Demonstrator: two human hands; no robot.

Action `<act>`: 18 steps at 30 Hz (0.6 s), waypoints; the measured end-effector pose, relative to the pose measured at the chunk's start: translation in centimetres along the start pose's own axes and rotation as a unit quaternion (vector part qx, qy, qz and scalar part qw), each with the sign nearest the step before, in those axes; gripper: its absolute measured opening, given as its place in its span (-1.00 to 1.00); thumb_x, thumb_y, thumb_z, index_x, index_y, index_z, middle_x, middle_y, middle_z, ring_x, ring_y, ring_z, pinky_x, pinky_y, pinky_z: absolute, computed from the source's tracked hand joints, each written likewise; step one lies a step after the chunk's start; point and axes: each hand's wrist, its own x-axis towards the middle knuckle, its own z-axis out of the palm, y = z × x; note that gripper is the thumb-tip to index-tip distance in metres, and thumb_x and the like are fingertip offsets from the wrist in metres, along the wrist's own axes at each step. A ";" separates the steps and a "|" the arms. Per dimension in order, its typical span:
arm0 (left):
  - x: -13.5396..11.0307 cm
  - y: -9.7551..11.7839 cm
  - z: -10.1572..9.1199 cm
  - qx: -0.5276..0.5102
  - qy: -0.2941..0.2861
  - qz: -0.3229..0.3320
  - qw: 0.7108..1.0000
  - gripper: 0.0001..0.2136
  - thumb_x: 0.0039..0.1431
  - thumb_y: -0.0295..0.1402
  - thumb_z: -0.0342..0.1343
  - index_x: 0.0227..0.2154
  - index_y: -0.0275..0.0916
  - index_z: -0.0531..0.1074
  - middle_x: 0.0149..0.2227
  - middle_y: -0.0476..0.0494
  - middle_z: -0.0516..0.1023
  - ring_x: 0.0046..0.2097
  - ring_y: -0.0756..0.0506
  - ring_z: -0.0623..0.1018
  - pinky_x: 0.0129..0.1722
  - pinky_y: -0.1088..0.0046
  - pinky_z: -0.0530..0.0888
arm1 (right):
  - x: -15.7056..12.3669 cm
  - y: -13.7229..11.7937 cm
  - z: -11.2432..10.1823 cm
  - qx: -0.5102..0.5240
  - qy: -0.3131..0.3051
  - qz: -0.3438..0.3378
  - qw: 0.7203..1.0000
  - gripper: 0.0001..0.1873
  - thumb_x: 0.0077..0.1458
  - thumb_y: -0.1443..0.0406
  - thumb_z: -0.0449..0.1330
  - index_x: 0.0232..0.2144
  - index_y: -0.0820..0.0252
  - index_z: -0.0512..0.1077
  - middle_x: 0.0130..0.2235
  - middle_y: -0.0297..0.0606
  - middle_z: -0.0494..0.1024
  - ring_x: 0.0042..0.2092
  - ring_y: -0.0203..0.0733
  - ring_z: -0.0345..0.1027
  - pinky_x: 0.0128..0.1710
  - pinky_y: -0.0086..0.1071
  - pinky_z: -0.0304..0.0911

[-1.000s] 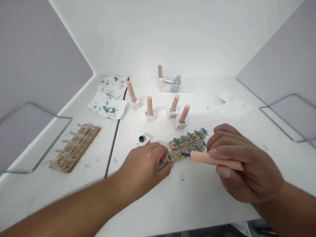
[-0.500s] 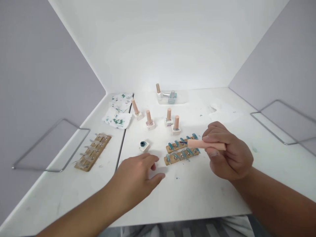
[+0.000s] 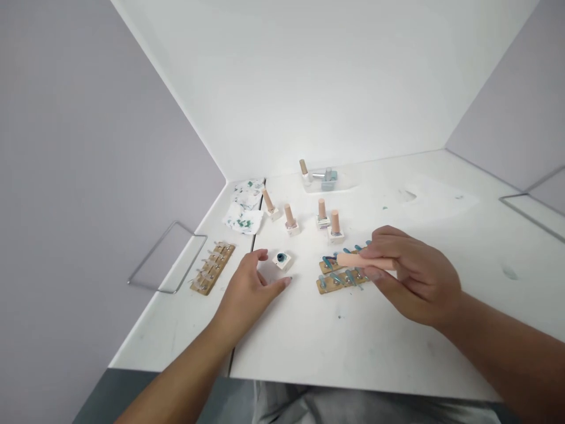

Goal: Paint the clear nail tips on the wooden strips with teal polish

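My right hand (image 3: 415,277) pinches the long peach cap (image 3: 364,260) of a nail polish brush, held level over two wooden display strips. Its bristle end is near the left end of the rear strip (image 3: 325,268); whether it touches a nail there I cannot tell. Teal false nails (image 3: 350,277) stand on both strips, partly covered by the cap and fingers. My left hand (image 3: 253,285) is open, thumb and fingers apart, close to an uncapped white nail polish bottle (image 3: 282,262) with dark teal polish at its neck. No contact with the bottle is visible.
Several capped polish bottles (image 3: 290,222) stand behind. At the back is a clear tray (image 3: 344,182) holding more bottles. Stained wipes (image 3: 242,219) and a strip of clear nails (image 3: 214,271) lie left. Wire frames (image 3: 176,291) flank the table; a seam (image 3: 253,242) crosses it.
The view has swung, shifting the table things rightward. My left hand has drawn nearer the uncapped bottle's left and front side. The brush has moved left along the rear nail strip.
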 end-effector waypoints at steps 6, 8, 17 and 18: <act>1.3 0.0 1.0 0.001 0.035 0.040 0.999 -0.73 0.05 -0.14 0.10 -0.22 -0.16 0.39 -0.35 -0.07 0.47 -0.45 -0.06 0.41 -0.49 0.44 0.31 | -0.9 0.9 -0.3 0.052 -0.038 0.251 0.966 -0.90 0.06 0.34 0.13 -0.30 0.16 0.35 -0.46 -0.33 0.50 -0.47 -0.30 0.38 -0.56 -0.48 0.23; 1.5 0.0 1.0 -0.022 0.041 0.058 0.997 -0.77 0.03 -0.19 0.12 -0.27 -0.17 0.37 -0.37 -0.05 0.48 -0.48 -0.03 0.39 -0.50 0.45 0.31 | -1.0 1.0 -0.2 0.121 -0.040 0.308 0.943 -0.90 0.08 0.31 0.12 -0.30 0.16 0.33 -0.42 -0.29 0.52 -0.41 -0.25 0.44 -0.53 -0.46 0.27; 4.0 3.0 -2.0 -0.219 0.067 0.200 0.953 -0.79 0.02 -0.31 0.19 -0.36 -0.19 0.25 -0.12 -0.14 0.48 -0.24 -0.04 0.46 -0.25 0.43 0.42 | -0.4 1.2 -0.1 0.336 0.002 0.348 0.875 -0.95 0.06 0.37 0.11 -0.36 0.14 0.31 -0.45 -0.34 0.50 -0.43 -0.33 0.35 -0.41 -0.42 0.31; 4.3 3.2 -2.1 -0.241 0.055 0.220 0.944 -0.79 0.02 -0.32 0.19 -0.35 -0.19 0.25 -0.13 -0.15 0.48 -0.22 -0.06 0.48 -0.23 0.40 0.43 | -0.4 1.3 -0.1 0.337 0.007 0.348 0.875 -0.96 0.07 0.36 0.11 -0.36 0.14 0.30 -0.45 -0.34 0.50 -0.44 -0.34 0.34 -0.41 -0.42 0.31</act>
